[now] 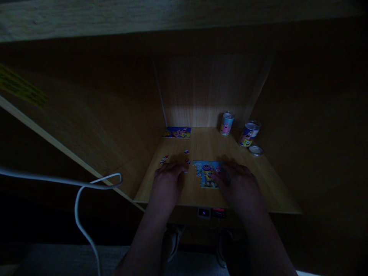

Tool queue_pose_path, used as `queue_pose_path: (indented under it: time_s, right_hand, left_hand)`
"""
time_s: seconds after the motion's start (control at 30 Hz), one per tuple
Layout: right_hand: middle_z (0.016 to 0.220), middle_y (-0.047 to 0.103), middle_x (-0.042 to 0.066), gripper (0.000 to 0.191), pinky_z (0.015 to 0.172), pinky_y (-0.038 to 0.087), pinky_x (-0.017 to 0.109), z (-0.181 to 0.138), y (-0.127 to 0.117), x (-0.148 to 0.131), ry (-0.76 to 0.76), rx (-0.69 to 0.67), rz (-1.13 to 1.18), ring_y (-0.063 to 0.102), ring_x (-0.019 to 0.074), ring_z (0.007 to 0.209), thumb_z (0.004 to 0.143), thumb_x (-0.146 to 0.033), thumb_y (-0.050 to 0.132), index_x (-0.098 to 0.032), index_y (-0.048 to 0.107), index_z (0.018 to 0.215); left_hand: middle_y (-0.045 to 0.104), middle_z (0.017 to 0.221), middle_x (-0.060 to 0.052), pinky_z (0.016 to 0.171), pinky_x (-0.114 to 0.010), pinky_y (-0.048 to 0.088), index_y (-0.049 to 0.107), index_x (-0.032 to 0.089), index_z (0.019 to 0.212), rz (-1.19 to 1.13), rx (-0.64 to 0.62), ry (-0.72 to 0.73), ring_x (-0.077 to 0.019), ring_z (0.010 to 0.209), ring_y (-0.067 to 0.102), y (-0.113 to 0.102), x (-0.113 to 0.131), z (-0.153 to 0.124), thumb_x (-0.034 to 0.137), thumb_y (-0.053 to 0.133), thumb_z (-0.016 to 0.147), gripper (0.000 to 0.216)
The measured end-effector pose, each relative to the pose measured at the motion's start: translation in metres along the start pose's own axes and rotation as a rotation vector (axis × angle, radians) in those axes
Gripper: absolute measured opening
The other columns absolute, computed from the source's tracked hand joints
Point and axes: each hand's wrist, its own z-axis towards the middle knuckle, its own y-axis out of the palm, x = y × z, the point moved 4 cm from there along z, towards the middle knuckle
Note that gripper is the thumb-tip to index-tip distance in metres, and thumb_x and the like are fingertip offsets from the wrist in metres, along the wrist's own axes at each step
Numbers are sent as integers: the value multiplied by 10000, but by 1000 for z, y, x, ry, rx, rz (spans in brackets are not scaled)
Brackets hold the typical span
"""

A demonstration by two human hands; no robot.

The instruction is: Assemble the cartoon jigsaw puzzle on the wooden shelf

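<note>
Jigsaw puzzle (206, 174) laid out on a wooden desk (211, 145)

Far to the left, a white cable (77, 207) loops through the dim space off the desk, well apart from the work. The left hand (168, 181) rests on the near left of the desktop, fingers pointing right and down on the wood. Just beyond its fingertips lie small loose pieces (164, 159), with two more (186, 151) (188, 161) scattered close to the knuckles; whether those fingers pinch one is too dark to tell. Farther back and to the left of the hand, a flat printed picture (176, 132) sits against the rear panel, showing the same bright cartoon figures.

The two hands stay apart, with the puzzle between them — a blue, yellow and pink patch, its edges still ragged on the left. The right hand (238, 184) lies over the puzzle's right side, its fingers (221, 169) touching or covering that edge; no clear grip shows.

Beyond the right hand, toward the back corner, stand a pink-labelled can (227, 124) and a blue-labelled can (246, 135), both upright and just apart. A round metal lid (255, 150) lies flat on the desk — just in front of the second can.
</note>
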Motion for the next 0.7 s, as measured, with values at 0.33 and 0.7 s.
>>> queue_pose_path:
  time_s: [0.33,0.7]
  right_hand:
    - [1498,737,149,424,1174,505,557,0,0,0,15,-7,4,646,367,1397,1081,-526,642,-226,768,1353]
    - [1501,742,136,473,1184,491,588,0,1,0,-28,-15,21,642,391,1401,1040,-575,694,-240,759,1367]
  left_hand:
    - [848,1143,-38,1036,-530,597,832,271,1062,-2,8,-5,-321,1125,766,3,-2,0,19,644,978,326]
    - [845,1153,-44,1051,-516,592,836,272,1063,-10,18,0,-307,1126,766,3,-3,-1,25,645,977,324]
